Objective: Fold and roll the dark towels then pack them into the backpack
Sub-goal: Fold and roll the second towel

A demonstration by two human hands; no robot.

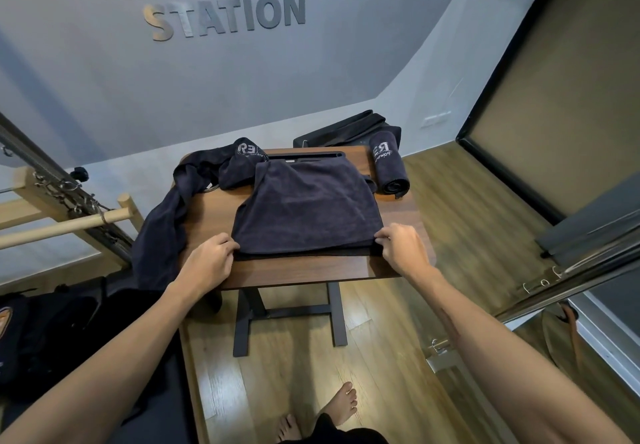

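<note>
At 8 o'clock, off the worktop edge, a dark bag (52,336) lies low at your left; whether it is the backpack cannot be told. At 10 o'clock a wooden bar (65,227) crosses a metal frame.

A loose towel (180,194) is bunched at the worktop's 10 o'clock corner, logo facing up at the far end, and hangs down over the left edge. It touches the far-left corner of the folded towel.

Your left hand (207,261) sits at the 7 o'clock corner of the folded towel (306,208). Its fingers (227,246) are curled and pinch the near-left corner of the top layer.

The folded towel lies flat at the worktop's centre. Its upper layer stops just short of the near edge of the layer below, leaving a dark strip exposed. At 12 o'clock its far edge overlaps a black tray (306,156) recessed in the worktop (311,270).

Your right hand (403,249) sits at the towel's 5 o'clock corner. Its fingers (382,237) are curled and pinch the near-right corner of the top layer.

At 2 o'clock a rolled towel (389,166) lies on the far-right corner, logo up, its spiral end facing you, just beside the folded towel. Behind it, at 1 o'clock, a black folded item (346,128) lies against the wall.

Your bare feet (341,405) stand on the wooden floor at 6 o'clock.
</note>
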